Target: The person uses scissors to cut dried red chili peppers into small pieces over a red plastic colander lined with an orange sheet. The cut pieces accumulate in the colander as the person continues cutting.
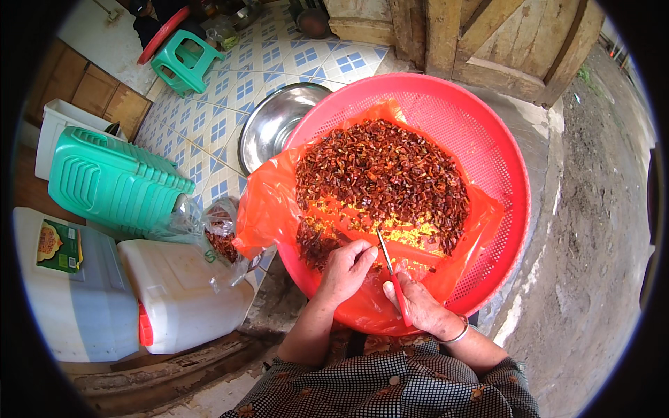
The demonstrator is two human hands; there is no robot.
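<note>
Before me a round pink perforated plastic basket [496,136] holds a spread red plastic bag [272,193]. Cut dried red chili pieces [387,167] are heaped on the bag, with loose yellow seeds [413,235] at the near side of the heap. My right hand [418,303] grips red-handled scissors [385,251], their metal blades pointing away from me towards the seeds. Just left of the blades is my left hand [347,269], thumb and fingers bent together beside a few dark chili pieces; whether it pinches one is hidden.
Beyond the basket's left side stands a steel basin [261,130]. Further left are stacked green stools [115,177], a clear bag of dried chilies [222,235] and large plastic jugs [183,298]. A person [149,23] is at the upper left, near a green stool [183,62]. A wooden door [512,47] stands behind.
</note>
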